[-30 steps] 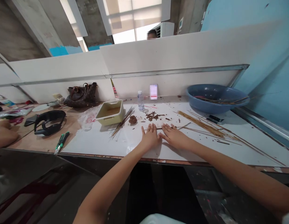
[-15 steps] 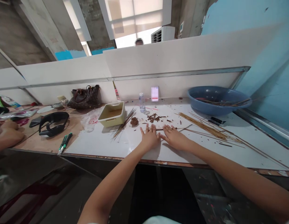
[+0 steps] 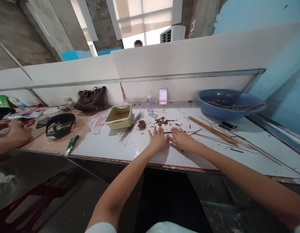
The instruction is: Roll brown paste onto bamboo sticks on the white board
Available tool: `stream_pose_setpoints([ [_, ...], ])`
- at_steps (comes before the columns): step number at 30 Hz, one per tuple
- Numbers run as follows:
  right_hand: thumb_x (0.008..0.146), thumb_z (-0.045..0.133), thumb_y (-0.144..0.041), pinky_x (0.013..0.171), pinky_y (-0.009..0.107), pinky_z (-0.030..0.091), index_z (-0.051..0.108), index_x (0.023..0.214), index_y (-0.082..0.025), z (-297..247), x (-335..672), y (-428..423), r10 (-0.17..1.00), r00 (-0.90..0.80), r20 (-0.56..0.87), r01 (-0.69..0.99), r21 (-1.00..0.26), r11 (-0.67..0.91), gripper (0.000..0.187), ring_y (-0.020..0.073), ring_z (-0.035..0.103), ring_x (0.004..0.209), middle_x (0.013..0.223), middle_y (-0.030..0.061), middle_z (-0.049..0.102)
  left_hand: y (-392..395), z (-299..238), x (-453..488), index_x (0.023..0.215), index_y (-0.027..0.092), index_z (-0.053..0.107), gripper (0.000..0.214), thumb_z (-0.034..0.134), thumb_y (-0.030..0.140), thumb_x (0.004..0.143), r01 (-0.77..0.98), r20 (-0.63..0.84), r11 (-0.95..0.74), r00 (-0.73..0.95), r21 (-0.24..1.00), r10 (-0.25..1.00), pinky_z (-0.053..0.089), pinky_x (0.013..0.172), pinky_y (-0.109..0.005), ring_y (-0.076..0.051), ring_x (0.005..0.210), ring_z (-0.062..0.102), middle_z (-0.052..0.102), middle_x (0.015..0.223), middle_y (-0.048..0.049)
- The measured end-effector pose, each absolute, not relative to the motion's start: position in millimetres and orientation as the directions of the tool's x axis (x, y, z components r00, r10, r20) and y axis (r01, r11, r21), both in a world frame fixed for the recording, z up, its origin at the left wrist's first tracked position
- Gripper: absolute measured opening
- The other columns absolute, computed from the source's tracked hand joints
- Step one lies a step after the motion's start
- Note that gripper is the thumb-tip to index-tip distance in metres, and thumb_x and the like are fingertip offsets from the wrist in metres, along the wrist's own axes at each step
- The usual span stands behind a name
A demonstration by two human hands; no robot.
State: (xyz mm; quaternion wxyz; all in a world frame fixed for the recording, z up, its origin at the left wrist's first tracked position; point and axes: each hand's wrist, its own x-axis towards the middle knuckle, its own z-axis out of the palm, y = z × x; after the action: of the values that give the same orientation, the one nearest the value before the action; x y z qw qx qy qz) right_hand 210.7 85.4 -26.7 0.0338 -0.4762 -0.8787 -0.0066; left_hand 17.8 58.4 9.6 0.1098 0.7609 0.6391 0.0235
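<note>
My left hand [image 3: 158, 139] lies flat on the white tabletop, fingers spread and pointing away from me. Beside it my right hand [image 3: 183, 139] is also flat, the two thumbs nearly touching. Under the fingers of both hands runs a thin brown stick [image 3: 167, 132]; its middle part shows between them and the rest is partly covered. Just beyond the hands are a brown, clay-like lump [image 3: 141, 124] and a scatter of short brown pieces [image 3: 163, 121]. To the right lies a bundle of thin tan sticks [image 3: 213, 131].
A yellowish tub [image 3: 118, 124] with brownish liquid stands left, near a clear bottle [image 3: 150, 106] and more thin sticks [image 3: 132, 127]. A blue basin [image 3: 220, 111] holds sticks at right. Green-handled cutters [image 3: 71, 145], a black headset [image 3: 60, 125] and a co-worker's hands [image 3: 17, 134] are farther left.
The camera view has shifted slightly. My hands stay flat on the stick, with hardly any movement over the table. At far left, more of the co-worker's hands has come into view.
</note>
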Motion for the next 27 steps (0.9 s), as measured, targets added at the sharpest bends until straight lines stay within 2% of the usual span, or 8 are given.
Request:
stream_pose_setpoints([
  [3,0.118,0.031,-0.053,0.136,0.064,0.031,0.038,0.173,-0.001,-27.5,210.6,84.4,0.817,-0.571,0.083,0.819,-0.003,0.573,0.076,0.0390,0.036,0.168,0.174,0.0320,0.041,53.6,9.0,15.4,0.180,0.014,0.023,0.076,0.021,0.050,0.114,0.968,-0.081,-0.155,0.174,0.198,0.981,-0.001,0.139,-0.073,-0.037,0.176,0.001,0.019,0.188,-0.0101],
  [5,0.118,0.030,-0.056,0.135,0.066,0.033,0.036,0.175,-0.006,-38.0,220.3,71.4,0.776,-0.619,0.118,0.782,0.005,0.623,0.076,0.0383,0.037,0.168,0.176,0.0292,0.040,37.7,2.8,8.8,0.181,0.015,0.022,0.077,0.022,0.053,0.114,0.963,-0.065,-0.193,0.208,0.188,0.976,-0.002,0.140,-0.071,-0.036,0.177,0.001,0.020,0.187,-0.0086],
  [9,0.116,0.035,-0.062,0.134,0.065,0.037,0.036,0.176,-0.009,-52.7,237.3,60.3,0.753,-0.645,0.130,0.760,-0.002,0.650,0.080,0.0401,0.036,0.167,0.177,0.0266,0.039,24.6,-3.5,-0.3,0.181,0.020,0.023,0.076,0.024,0.055,0.113,0.955,-0.070,-0.240,0.255,0.177,0.964,0.000,0.140,-0.073,-0.037,0.177,0.002,0.021,0.187,-0.0046],
  [12,0.117,0.041,-0.049,0.132,0.068,0.038,0.045,0.173,-0.013,-42.2,233.5,80.2,0.733,-0.674,0.091,0.737,0.023,0.675,0.067,0.0416,0.040,0.166,0.176,0.0261,0.043,45.0,5.1,3.2,0.181,0.019,0.025,0.075,0.025,0.052,0.113,0.963,-0.112,-0.202,0.224,0.180,0.968,0.003,0.140,-0.072,-0.038,0.176,0.005,0.022,0.187,-0.0074],
  [15,0.117,0.039,-0.039,0.131,0.070,0.038,0.051,0.169,-0.014,-31.7,224.1,93.0,0.734,-0.673,0.093,0.739,0.047,0.672,0.059,0.0407,0.043,0.164,0.173,0.0259,0.047,60.2,11.3,7.6,0.180,0.016,0.026,0.075,0.026,0.049,0.113,0.970,-0.109,-0.161,0.182,0.179,0.977,0.003,0.139,-0.072,-0.038,0.176,0.008,0.024,0.187,-0.0100],
  [19,0.117,0.035,-0.056,0.136,0.064,0.033,0.036,0.176,-0.008,-43.1,224.1,65.2,0.801,-0.572,0.175,0.814,0.007,0.580,0.076,0.0390,0.037,0.168,0.178,0.0269,0.040,39.5,2.0,3.4,0.180,0.014,0.025,0.076,0.024,0.050,0.114,0.967,-0.034,-0.202,0.210,0.154,0.977,-0.003,0.141,-0.069,-0.035,0.177,0.007,0.027,0.186,-0.0112],
  [21,0.116,0.035,-0.062,0.136,0.064,0.034,0.029,0.179,-0.010,-51.8,227.9,49.4,0.809,-0.563,0.171,0.819,-0.014,0.573,0.082,0.0388,0.036,0.168,0.179,0.0252,0.037,26.8,-3.8,-0.1,0.181,0.017,0.025,0.076,0.024,0.053,0.114,0.962,-0.010,-0.231,0.235,0.148,0.972,-0.003,0.141,-0.069,-0.035,0.177,0.006,0.026,0.186,-0.0094],
  [27,0.116,0.031,-0.059,0.135,0.067,0.034,0.030,0.178,-0.008,-40.3,221.4,79.4,0.798,-0.585,0.146,0.806,0.003,0.591,0.080,0.0393,0.036,0.168,0.177,0.0267,0.040,55.8,3.3,6.4,0.181,0.022,0.024,0.073,0.022,0.053,0.114,0.967,-0.052,-0.169,0.182,0.191,0.982,-0.004,0.139,-0.072,-0.035,0.177,0.002,0.023,0.187,-0.0068],
])
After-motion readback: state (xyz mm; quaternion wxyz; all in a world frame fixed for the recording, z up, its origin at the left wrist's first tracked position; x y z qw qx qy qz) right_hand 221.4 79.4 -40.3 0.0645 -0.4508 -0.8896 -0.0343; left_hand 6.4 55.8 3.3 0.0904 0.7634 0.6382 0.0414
